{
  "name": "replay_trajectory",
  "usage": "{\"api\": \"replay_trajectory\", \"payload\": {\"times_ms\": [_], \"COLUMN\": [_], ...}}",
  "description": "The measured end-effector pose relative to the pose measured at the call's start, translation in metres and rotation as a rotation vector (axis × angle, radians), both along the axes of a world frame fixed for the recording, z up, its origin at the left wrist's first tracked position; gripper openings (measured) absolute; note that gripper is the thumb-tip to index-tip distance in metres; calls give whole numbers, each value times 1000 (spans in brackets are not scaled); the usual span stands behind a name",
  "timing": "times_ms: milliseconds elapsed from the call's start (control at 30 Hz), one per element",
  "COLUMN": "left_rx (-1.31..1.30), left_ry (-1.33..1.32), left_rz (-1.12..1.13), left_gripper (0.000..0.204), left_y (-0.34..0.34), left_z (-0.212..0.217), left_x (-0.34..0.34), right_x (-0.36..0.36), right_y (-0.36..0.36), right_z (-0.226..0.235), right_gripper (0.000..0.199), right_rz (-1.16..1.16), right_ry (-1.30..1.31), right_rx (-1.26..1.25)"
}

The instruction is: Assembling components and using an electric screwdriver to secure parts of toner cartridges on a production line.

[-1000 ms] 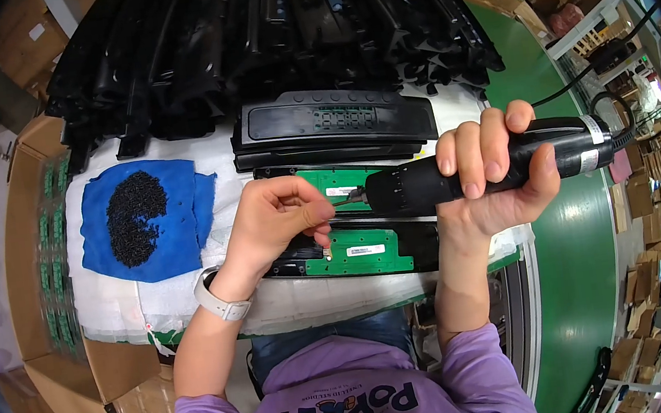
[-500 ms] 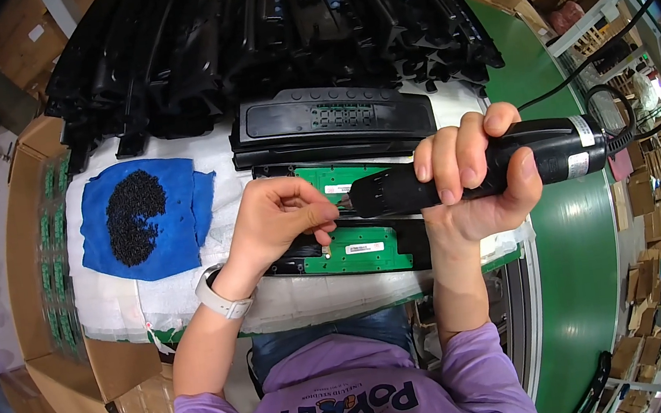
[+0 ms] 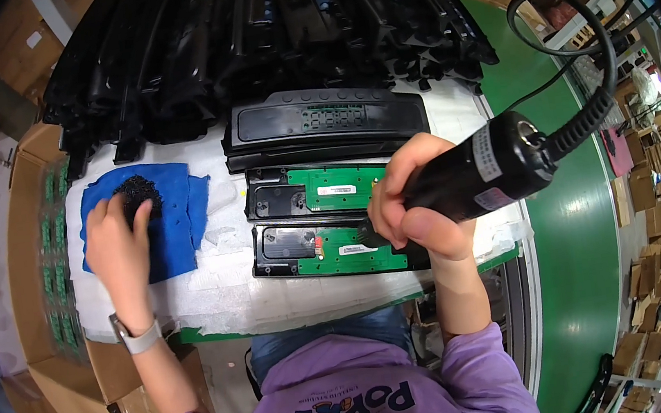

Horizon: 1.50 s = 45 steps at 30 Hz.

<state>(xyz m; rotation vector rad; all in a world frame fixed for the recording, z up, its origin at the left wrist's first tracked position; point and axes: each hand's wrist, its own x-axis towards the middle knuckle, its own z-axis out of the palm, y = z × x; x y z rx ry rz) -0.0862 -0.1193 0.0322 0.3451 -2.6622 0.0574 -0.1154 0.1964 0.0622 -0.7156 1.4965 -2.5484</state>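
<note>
My left hand reaches down onto a heap of small black screws on a blue cloth. Its thumb and fingers are apart at the edge of the heap, and part of the heap is hidden behind them. My right hand grips a black corded electric screwdriver, tilted with its nose low over the nearer of two black plastic panels. A green circuit board lies in that panel. Another board sits in the farther panel, partly hidden by my right hand.
A closed black panel with a digit display lies behind the open ones. Many black housings are piled at the back. Cardboard boxes holding green boards stand at left. A green conveyor runs along the right, and the screwdriver's cable loops above it.
My left hand has gone from the panels leftward to the screw heap. My right hand has brought the screwdriver nearer and tilted it, its nose now lower over the nearer panel.
</note>
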Motion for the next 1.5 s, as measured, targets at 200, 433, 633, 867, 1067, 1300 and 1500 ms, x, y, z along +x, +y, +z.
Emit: {"api": "replay_trajectory", "payload": {"times_ms": [200,433,633,867,1067,1300,1500], "left_rx": [54,99,95,1716,2284,2220,2141], "left_ry": [-114,37,183,-41,-493,-595,-548], "left_rz": [80,73,-68,-375,-638,-672,-620], "left_gripper": [17,6,10,15,16,20,18], "left_y": [-39,-37,-45,36,109,124,121], "left_z": [-22,-24,-32,-30,-24,-20,-22], "left_x": [16,11,6,-14,-27,-21,-18], "right_x": [0,0,-4,-4,-12,-11,-13], "right_y": [-4,-12,-8,-9,-2,-1,-9], "right_z": [-1,-3,-5,2,19,22,11], "right_gripper": [21,17,22,23,35,39,36], "right_rz": [-50,-29,60,26,63,-143,-139], "right_ry": [-2,27,151,71,267,315,417], "right_rx": [49,242,358,180,-293,-380,-309]}}
